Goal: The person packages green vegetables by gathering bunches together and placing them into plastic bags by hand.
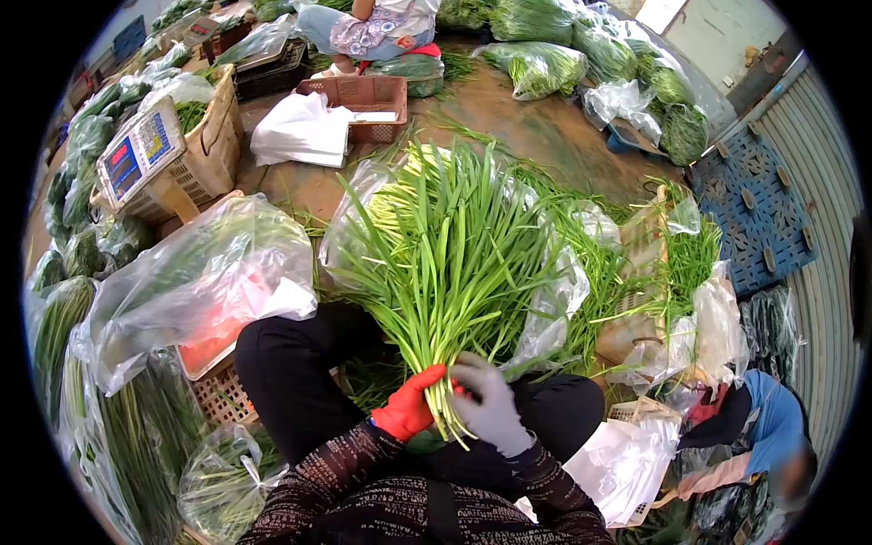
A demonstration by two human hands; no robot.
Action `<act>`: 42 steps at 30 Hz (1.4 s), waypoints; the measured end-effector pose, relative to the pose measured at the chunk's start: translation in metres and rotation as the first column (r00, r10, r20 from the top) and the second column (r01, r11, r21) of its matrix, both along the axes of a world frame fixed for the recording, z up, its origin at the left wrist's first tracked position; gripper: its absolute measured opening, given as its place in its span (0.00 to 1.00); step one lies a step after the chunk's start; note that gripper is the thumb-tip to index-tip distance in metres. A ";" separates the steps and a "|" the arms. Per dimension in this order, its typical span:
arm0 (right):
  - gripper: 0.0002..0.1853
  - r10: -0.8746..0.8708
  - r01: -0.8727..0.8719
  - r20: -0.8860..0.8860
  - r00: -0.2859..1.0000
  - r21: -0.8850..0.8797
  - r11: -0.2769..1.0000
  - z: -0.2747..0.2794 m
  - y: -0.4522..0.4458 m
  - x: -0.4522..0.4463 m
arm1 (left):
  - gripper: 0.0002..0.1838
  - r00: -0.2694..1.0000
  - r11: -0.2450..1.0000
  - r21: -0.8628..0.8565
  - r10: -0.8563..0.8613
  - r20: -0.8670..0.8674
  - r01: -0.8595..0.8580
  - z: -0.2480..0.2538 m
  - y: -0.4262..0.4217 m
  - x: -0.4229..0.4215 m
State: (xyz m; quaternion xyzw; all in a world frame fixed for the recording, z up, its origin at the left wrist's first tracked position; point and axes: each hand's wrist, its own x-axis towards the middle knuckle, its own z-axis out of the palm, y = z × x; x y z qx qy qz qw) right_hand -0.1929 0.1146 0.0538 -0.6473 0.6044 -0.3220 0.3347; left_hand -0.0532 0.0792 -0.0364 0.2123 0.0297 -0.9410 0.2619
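A bunch of long green leaves is held by its pale stem ends between a person's bent knees, with its leaves fanned outward. The stems are wrapped by the left hand, gloved in red. The right hand, gloved in grey, is set against the stems' right side; how firmly it is closed cannot be told.

White sheets are piled to the near right of the bunch, and a clear bag of greens is set to its near left. Left of the bunch, a red-lined tray is mostly covered by a large plastic bag. Right of it, loose greens are strewn near a tan crate, and a co-worker in blue is seen farther to the right.

Just beyond the bunch, a heap of pale stems is partly blocked from view by the leaves. Farther left, a digital scale is placed by a yellowish crate. White bags are laid against a brown crate beyond the bunch. Farther back, another person is seated, and bagged greens are heaped to the right.
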 end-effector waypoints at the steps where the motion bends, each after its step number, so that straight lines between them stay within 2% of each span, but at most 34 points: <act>1: 0.18 -0.271 0.282 0.247 0.930 -0.009 0.959 -0.015 0.001 -0.001 | 0.26 0.994 1.000 0.010 -0.012 -0.107 0.013 0.015 -0.004 0.003; 3: 0.20 -0.528 0.460 0.441 0.726 0.259 0.849 -0.011 -0.005 -0.015 | 0.26 0.985 0.997 0.072 0.021 -0.171 -0.009 0.003 -0.006 0.002; 5: 0.22 -0.538 0.477 0.423 0.729 0.251 0.843 -0.014 -0.017 -0.016 | 0.24 0.984 0.995 0.102 0.014 -0.177 0.005 -0.003 -0.006 0.002; 7: 0.25 -0.448 0.451 0.061 0.892 -0.076 0.889 -0.041 -0.032 -0.013 | 0.23 0.983 0.992 0.128 0.004 -0.182 0.019 -0.006 -0.006 0.002; 8: 0.28 -0.450 0.447 0.070 0.890 0.053 0.893 -0.058 -0.033 -0.014 | 0.21 0.984 0.989 0.145 0.012 -0.180 0.014 -0.009 -0.005 0.002; 11: 0.17 -0.389 0.404 -0.117 0.914 0.162 0.901 -0.056 -0.037 -0.001 | 0.20 0.992 0.973 0.230 0.013 -0.122 0.015 0.003 -0.004 0.006; 12: 0.11 -0.378 0.383 -0.168 0.911 -0.003 0.924 -0.059 -0.036 0.007 | 0.19 0.997 0.981 0.195 0.002 -0.083 0.014 0.004 -0.002 0.007; 13: 0.09 -0.332 0.354 -0.322 0.887 0.010 0.935 -0.057 -0.033 0.012 | 0.19 0.999 0.987 0.161 -0.009 -0.043 0.016 0.005 0.000 0.008; 14: 0.09 -0.297 0.308 -0.325 0.898 -0.020 0.951 -0.058 -0.032 0.012 | 0.15 1.000 0.996 0.093 -0.011 -0.024 0.013 0.007 0.003 0.009; 15: 0.08 -0.266 0.264 -0.328 0.907 -0.050 0.963 -0.059 -0.031 0.012 | 0.15 1.000 0.995 0.095 -0.012 -0.024 0.014 0.012 0.004 0.010; 16: 0.08 -0.268 0.267 -0.328 0.906 -0.050 0.962 -0.058 -0.031 0.009 | 0.14 0.999 1.000 0.001 0.012 0.046 -0.012 0.015 0.004 0.010; 17: 0.07 -0.176 0.175 -0.375 0.910 -0.037 0.984 -0.053 -0.031 0.002 | 0.12 0.993 0.995 -0.097 0.040 0.113 -0.029 0.017 0.003 0.010; 18: 0.06 -0.083 0.082 -0.420 0.904 -0.019 0.996 -0.047 -0.031 -0.006 | 0.09 0.996 0.992 -0.119 0.046 0.078 -0.036 0.015 0.002 0.011; 19: 0.05 -0.154 0.135 -0.406 0.901 -0.074 0.988 -0.036 -0.032 -0.015 | 0.09 0.996 0.992 -0.119 0.043 0.079 -0.033 0.012 0.002 0.012; 20: 0.05 -0.291 0.262 -0.296 0.910 -0.134 0.956 -0.046 -0.035 -0.036 | 0.09 0.995 0.985 -0.172 0.031 0.091 -0.015 0.008 0.002 0.014; 21: 0.06 -0.378 0.352 -0.199 0.904 -0.153 0.923 -0.026 -0.039 -0.048 | 0.10 0.995 0.974 -0.225 0.022 0.101 0.001 0.006 0.002 0.014; 22: 0.07 -0.586 0.585 0.014 0.810 0.042 0.810 -0.033 -0.049 -0.071 | 0.11 0.993 0.969 -0.246 0.031 0.115 -0.002 0.008 0.003 0.013; 23: 0.07 -0.697 0.671 0.116 0.707 0.199 0.714 -0.005 -0.056 -0.085 | 0.11 0.993 0.969 -0.247 0.035 0.112 -0.006 0.008 0.003 0.013; 24: 0.10 -0.769 0.736 0.278 0.576 0.233 0.635 0.008 -0.062 -0.097 | 0.11 0.988 0.960 -0.281 0.032 0.149 0.011 0.009 0.004 0.013; 25: 0.15 -0.730 0.740 0.153 0.666 -0.018 0.672 -0.029 -0.067 -0.143 | 0.11 0.982 0.949 -0.315 0.032 0.186 0.029 0.010 0.004 0.012; 26: 0.21 -0.690 0.629 -0.006 0.724 -0.406 0.663 -0.029 -0.073 -0.151 | 0.12 0.978 0.940 -0.340 0.063 0.201 0.009 0.015 0.004 0.011; 27: 0.21 -0.687 0.626 -0.004 0.726 -0.409 0.664 -0.017 -0.077 -0.144 | 0.12 0.978 0.939 -0.344 0.067 0.199 0.006 0.015 0.004 0.010; 29: 0.22 -0.781 0.588 -0.104 0.616 -0.598 0.544 0.014 -0.077 -0.127 | 0.11 0.963 0.895 -0.445 0.103 0.249 0.019 0.013 0.004 0.008; 30: 0.23 -0.709 0.619 -0.022 0.705 -0.469 0.630 0.027 -0.074 -0.118 | 0.09 0.959 0.884 -0.467 0.104 0.263 0.032 0.010 0.003 0.007; 31: 0.23 -0.711 0.619 -0.021 0.703 -0.473 0.627 0.040 -0.074 -0.106 | 0.09 0.960 0.882 -0.470 0.102 0.259 0.033 0.009 0.003 0.005; 32: 0.24 -0.664 0.670 0.088 0.742 -0.119 0.733 0.051 -0.075 -0.093 | 0.09 0.947 0.880 -0.473 0.117 0.300 0.042 0.010 0.003 0.004; 33: 0.25 -0.638 0.592 0.212 0.740 0.244 0.768 0.056 -0.077 -0.082 | 0.08 0.931 0.878 -0.477 0.132 0.341 0.050 0.011 0.003 0.002; 35: 0.28 -0.487 0.485 0.048 0.872 0.034 0.874 0.004 -0.081 -0.081 | 0.08 0.923 0.862 -0.502 0.135 0.362 0.071 0.008 0.003 0.003; 37: 0.33 -0.406 0.412 0.093 0.909 -0.060 0.909 -0.006 -0.083 -0.048 | 0.12 0.886 0.800 -0.576 0.133 0.443 0.168 0.007 0.003 0.004; 38: 0.33 -0.407 0.414 0.095 0.908 -0.062 0.908 -0.008 -0.086 -0.037 | 0.12 0.886 0.798 -0.578 0.133 0.444 0.170 0.007 0.003 0.005; 40: 0.36 -0.497 0.501 -0.080 0.864 0.052 0.864 -0.009 -0.092 -0.024 | 0.14 0.869 0.792 -0.589 0.167 0.466 0.164 0.008 0.004 0.005; 41: 0.36 -0.497 0.502 -0.078 0.864 0.050 0.864 -0.023 -0.097 -0.027 | 0.15 0.860 0.788 -0.594 0.184 0.477 0.161 0.008 0.004 0.006; 42: 0.37 -0.525 0.516 0.125 0.842 0.096 0.851 -0.049 -0.105 -0.034 | 0.15 0.859 0.786 -0.597 0.186 0.476 0.161 0.006 0.005 0.005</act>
